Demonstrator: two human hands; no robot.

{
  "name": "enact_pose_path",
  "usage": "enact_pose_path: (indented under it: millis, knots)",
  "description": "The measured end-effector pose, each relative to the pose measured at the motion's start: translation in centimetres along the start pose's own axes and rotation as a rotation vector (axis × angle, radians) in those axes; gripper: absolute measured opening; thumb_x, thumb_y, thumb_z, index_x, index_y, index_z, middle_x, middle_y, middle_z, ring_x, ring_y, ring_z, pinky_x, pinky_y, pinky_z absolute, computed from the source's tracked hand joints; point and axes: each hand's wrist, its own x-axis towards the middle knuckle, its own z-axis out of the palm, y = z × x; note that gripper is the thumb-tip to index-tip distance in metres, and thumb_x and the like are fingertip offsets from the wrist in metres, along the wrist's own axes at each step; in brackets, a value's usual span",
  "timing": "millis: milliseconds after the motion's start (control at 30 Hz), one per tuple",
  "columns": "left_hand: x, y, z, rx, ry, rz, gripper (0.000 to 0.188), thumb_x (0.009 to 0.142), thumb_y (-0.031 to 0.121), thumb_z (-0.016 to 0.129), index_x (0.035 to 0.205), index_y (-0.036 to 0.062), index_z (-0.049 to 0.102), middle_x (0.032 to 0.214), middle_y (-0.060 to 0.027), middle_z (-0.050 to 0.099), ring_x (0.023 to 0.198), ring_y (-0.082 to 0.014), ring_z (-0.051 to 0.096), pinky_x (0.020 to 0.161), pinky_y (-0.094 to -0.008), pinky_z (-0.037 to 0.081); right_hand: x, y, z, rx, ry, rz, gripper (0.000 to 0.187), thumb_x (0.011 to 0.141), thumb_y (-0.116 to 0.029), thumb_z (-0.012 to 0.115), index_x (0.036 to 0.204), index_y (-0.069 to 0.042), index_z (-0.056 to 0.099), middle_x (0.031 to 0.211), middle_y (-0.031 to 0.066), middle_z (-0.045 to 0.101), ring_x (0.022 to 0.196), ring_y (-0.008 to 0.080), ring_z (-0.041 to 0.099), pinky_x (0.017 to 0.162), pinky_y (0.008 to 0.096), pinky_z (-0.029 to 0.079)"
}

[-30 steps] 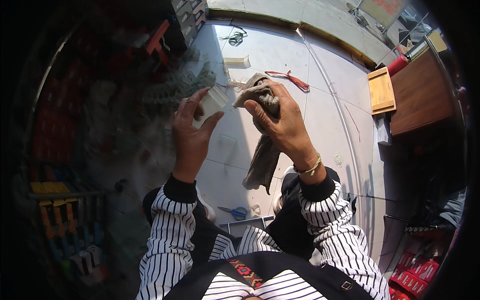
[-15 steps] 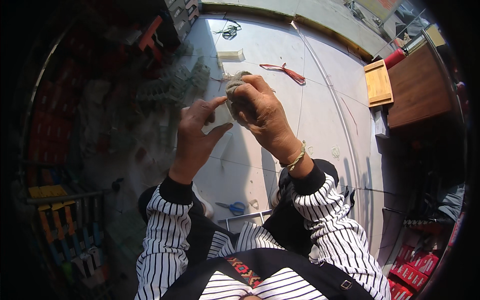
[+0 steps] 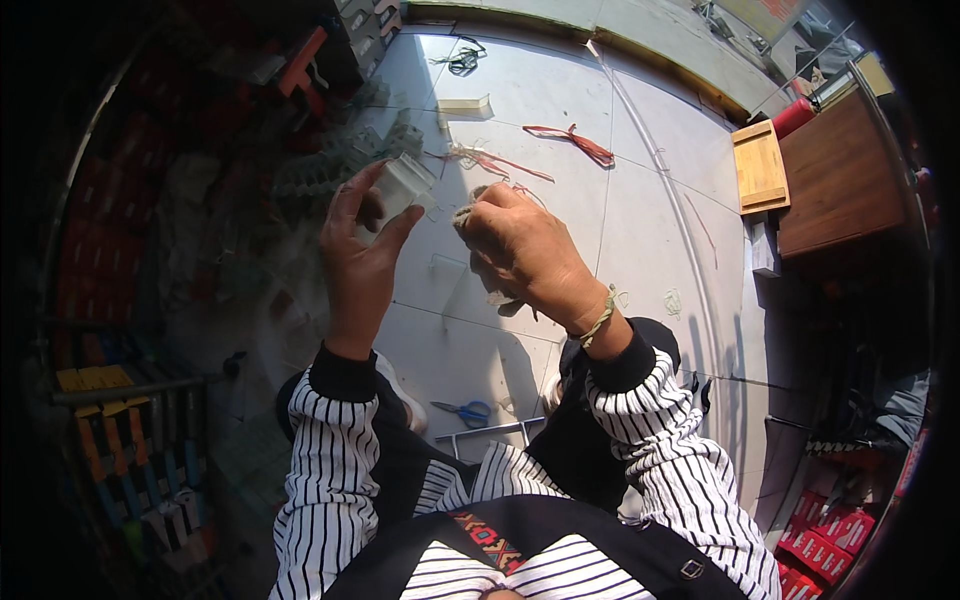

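Between the thumb and fingers of my left hand [image 3: 362, 235] is a clear, boxy plastic piece [image 3: 405, 182], its far end tilted up to the right. My right hand [image 3: 525, 250] is closed round a crumpled grey cloth [image 3: 463, 215]; a fold of it hangs out below the palm. The two hands are apart, with a gap of floor showing between them. On the floor near my feet lie scissors with blue handles [image 3: 474, 412]. The side of the plastic piece toward my palm is hidden by my fingers.
Red ribbon [image 3: 570, 145], loose strings and a dark green tangle of cord [image 3: 464, 58] lie on the pale tiles [image 3: 560, 90]. Many clear plastic pieces [image 3: 320, 180] are heaped in shade at left. A long white pole [image 3: 650, 150] and a wooden stool [image 3: 760, 167] are at right.
My left hand has drawn back to the left with the clear plastic piece now plainly visible in it. My right hand has moved slightly down and right with the cloth, away from the left.
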Motion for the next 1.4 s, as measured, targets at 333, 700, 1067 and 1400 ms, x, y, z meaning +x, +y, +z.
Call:
enact_pose_path:
  millis: [333, 700, 1067, 1400]
  knots:
    - [-1.2, 0.1, 2.0, 0.066, -0.115, 0.177, 0.049, 0.065, 0.001, 0.073, 0.111, 0.0083, 0.058, 0.080, -0.0051, 0.054, 0.073, -0.0217, 0.051, 0.068, -0.0315, 0.042, 1.2, -0.9, 1.6, 0.084, 0.503, -0.235, 0.023, 0.077, -0.008, 0.066, 0.096, -0.004, 0.052, 0.097, 0.0130, 0.052, 0.083, 0.0311, 0.060, 0.069, 0.0343, 0.052]
    - [-0.9, 1.5, 1.5, -0.166, -0.045, 0.244, 0.062, 0.070, 0.005, 0.073, 0.127, 0.0116, 0.050, 0.100, -0.0081, 0.053, 0.094, -0.0226, 0.052, 0.082, -0.0329, 0.045, 1.1, 2.5, -0.2, 1.806, 0.482, 0.318, 0.037, 0.097, -0.029, 0.042, 0.119, 0.001, 0.046, 0.109, 0.0133, 0.058, 0.096, 0.0211, 0.059, 0.085, 0.0346, 0.050]
    - [-0.8, -0.3, 0.9, -0.095, -0.217, 0.309, 0.044, 0.073, 0.012, 0.072, 0.113, 0.0047, 0.054, 0.109, -0.0111, 0.049, 0.100, -0.0271, 0.052, 0.085, -0.0336, 0.043, 0.9, 0.5, 0.2, 1.630, 0.013, 0.225, 0.036, 0.088, -0.030, 0.060, 0.107, 0.000, 0.055, 0.093, 0.0085, 0.063, 0.078, 0.0112, 0.063, 0.069, 0.0222, 0.053]
    - [-0.9, 0.0, 0.3, -0.131, -0.307, 0.317, 0.043, 0.071, 0.006, 0.073, 0.110, 0.0047, 0.055, 0.101, -0.0104, 0.052, 0.091, -0.0250, 0.056, 0.077, -0.0324, 0.046, 0.4, 0.7, -1.3, 1.275, -0.149, 0.372, 0.044, 0.091, -0.040, 0.052, 0.101, 0.002, 0.060, 0.085, 0.0081, 0.062, 0.074, 0.0099, 0.057, 0.071, 0.0213, 0.049]
